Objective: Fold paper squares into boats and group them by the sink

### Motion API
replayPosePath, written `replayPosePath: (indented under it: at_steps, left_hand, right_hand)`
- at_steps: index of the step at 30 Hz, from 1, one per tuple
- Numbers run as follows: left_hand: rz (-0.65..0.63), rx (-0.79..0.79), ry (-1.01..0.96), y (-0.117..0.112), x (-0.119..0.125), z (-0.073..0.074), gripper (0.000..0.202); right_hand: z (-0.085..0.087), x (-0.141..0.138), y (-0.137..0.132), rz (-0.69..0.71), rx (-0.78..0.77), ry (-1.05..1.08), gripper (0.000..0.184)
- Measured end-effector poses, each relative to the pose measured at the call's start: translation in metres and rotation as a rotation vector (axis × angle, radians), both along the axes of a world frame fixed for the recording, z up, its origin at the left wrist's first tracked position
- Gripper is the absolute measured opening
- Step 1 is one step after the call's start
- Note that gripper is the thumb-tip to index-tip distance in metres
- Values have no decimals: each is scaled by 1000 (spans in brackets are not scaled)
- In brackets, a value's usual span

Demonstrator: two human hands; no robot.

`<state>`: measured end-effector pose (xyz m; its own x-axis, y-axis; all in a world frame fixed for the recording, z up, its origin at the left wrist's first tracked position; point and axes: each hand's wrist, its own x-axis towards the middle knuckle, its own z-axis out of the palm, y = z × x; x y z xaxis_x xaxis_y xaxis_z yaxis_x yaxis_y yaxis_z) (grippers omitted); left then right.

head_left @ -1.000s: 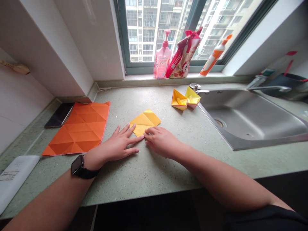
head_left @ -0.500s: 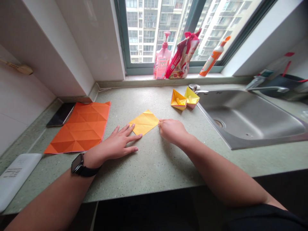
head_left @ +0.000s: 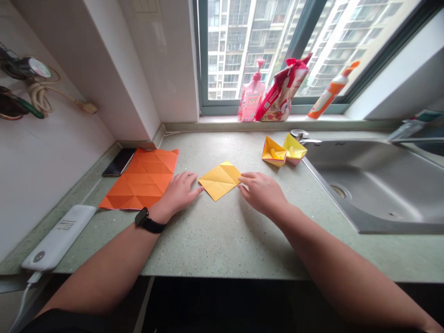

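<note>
In the head view, a small yellow folded-paper piece [head_left: 220, 181], creased and roughly diamond-shaped, lies flat on the speckled pale-green counter [head_left: 215, 243], between the two hands; the bare right hand [head_left: 262, 192] has its thumb and fingertips at the paper's right corner, though whether they pinch it I cannot tell; the bare left hand [head_left: 178, 192], a black smartwatch [head_left: 150, 221] on its wrist, grasps nothing, fingers loosely bent and spread from the thumb, whose tip is just beside the left corner; contact there is unclear. Near the left hand lies a creased orange paper sheet [head_left: 138, 180]; beyond the right hand stand two open yellow folded-paper shapes [head_left: 274, 155], side by side, near the rectangular stainless-steel sink [head_left: 381, 185].
</note>
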<state>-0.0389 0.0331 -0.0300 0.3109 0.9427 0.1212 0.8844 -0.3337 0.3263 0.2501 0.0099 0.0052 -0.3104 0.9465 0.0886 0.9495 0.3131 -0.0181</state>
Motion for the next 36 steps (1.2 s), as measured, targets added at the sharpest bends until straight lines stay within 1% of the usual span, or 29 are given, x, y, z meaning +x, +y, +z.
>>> replayPosePath:
  at_steps: [2,4,6,10,16,19,22,25,27,28,30,32,34,36]
  left_hand:
    - [-13,2,-39,0,3,-2,44]
    - [-10,2,-93,-1,4,-1,41]
    - [-17,-13,-151,-1,5,0,39]
    - [-29,-70,-238,-4,4,4,27]
    - [-36,-167,-288,-10,9,10,25]
    - [-21,-171,-366,-11,11,13,22]
    - [45,-71,-489,-9,8,17,20]
    - [122,146,-573,-8,3,24,16]
    - [125,308,-587,-12,1,29,15]
    - [98,376,-581,-15,1,32,14]
    - [-23,453,-543,-23,4,35,13]
    - [-214,421,-470,-32,10,35,13]
    - [-394,345,-405,-39,17,32,14]
    - [-490,267,-372,-43,22,26,11]
  right_hand:
    - [-1,-1,-3,49,-19,21,33]
    - [-3,-3,-6,84,-52,28,33]
    - [-6,-4,-7,105,-74,26,33]
    - [-11,-4,-4,136,-76,20,31]
    - [-17,-6,-2,197,-69,31,26]
    - [-21,-7,-1,196,-56,98,31]
    - [-26,-8,0,181,-7,201,47]
    - [-28,-7,1,200,31,295,57]
    - [-26,-7,1,224,79,344,62]
    - [-24,-7,1,230,122,363,65]
    - [-19,-8,-1,236,212,386,71]
    - [-14,-9,-4,271,247,378,73]
    - [-12,-10,-6,346,226,349,65]
    - [-14,-10,-6,424,203,319,46]
